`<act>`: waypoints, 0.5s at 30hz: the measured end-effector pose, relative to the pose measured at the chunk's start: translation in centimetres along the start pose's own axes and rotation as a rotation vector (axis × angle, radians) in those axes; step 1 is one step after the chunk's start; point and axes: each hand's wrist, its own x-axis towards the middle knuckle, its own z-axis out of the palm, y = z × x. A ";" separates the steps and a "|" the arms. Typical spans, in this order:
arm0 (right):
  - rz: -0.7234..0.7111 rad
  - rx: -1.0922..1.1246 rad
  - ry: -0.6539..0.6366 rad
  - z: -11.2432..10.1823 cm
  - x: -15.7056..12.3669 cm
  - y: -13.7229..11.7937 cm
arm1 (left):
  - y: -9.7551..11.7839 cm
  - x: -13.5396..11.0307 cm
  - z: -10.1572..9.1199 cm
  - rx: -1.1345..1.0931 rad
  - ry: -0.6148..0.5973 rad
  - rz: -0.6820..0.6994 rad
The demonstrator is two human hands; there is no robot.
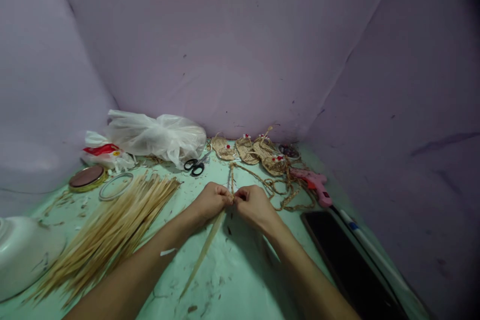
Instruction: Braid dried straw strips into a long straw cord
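Note:
My left hand (213,202) and my right hand (254,205) meet at the middle of the table, fingers pinched on the near end of a braided straw cord (231,180). From there the cord runs away from me, bends, and trails right into a loose coil (288,192). A loose flat straw strip (204,250) hangs from under my left fingers toward me. The exact grip point is partly hidden by my fingertips. To the left lies a bundle of dry straw strips (112,235).
Black-handled scissors (197,165), a white plastic bag (157,135) and woven straw pieces with red beads (245,151) lie at the back. A pink glue gun (317,185) and a black phone-like slab (345,260) are right. A round tin (87,179), a ring (116,186) and a white container (28,255) stand left.

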 end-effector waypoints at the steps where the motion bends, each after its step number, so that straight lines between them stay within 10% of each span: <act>1: -0.020 0.031 -0.006 0.1 0.0 0.0 | -0.1 0.1 -0.1 0.007 0.002 0.009; 10: 0.162 0.424 0.099 2.3 -0.5 0.6 | 0.7 -1.0 -1.5 0.649 0.119 0.123; 15: 0.223 0.715 0.119 3.2 -0.8 0.3 | 1.8 -3.7 0.8 0.838 0.225 0.065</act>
